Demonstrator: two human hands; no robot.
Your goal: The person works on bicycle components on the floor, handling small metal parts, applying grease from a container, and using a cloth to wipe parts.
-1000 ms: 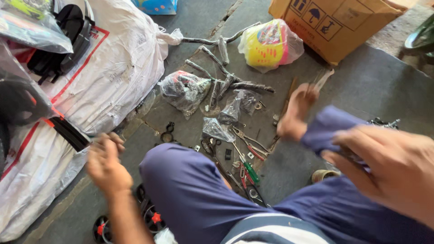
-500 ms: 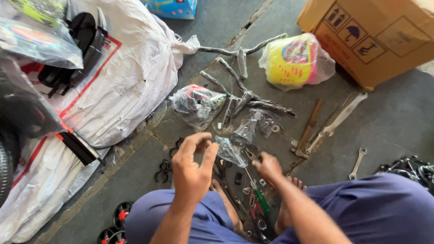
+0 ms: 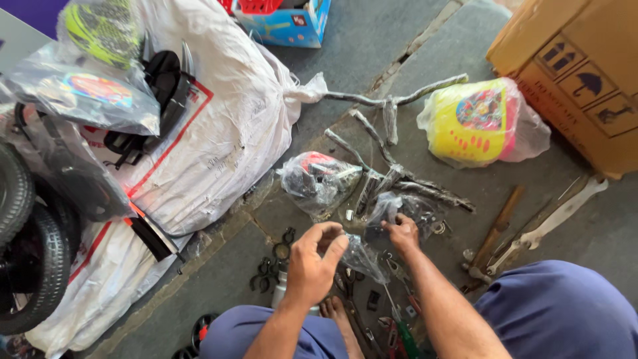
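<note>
Here the left hand (image 3: 312,262) pinches one corner of a small clear bag (image 3: 362,256), fingers curled narrow. The bag lies on the floor (image 3: 219,279) just right of it, stretching up and right toward the right hand (image 3: 401,231), which closes on a second clear bag of metal parts (image 3: 415,207) beyond.

A brown carton (image 3: 571,73) with black symbol labels stands at two o'clock. A blue box (image 3: 286,23) sits at twelve. A white sack (image 3: 219,126) with red print lies at ten.
</note>
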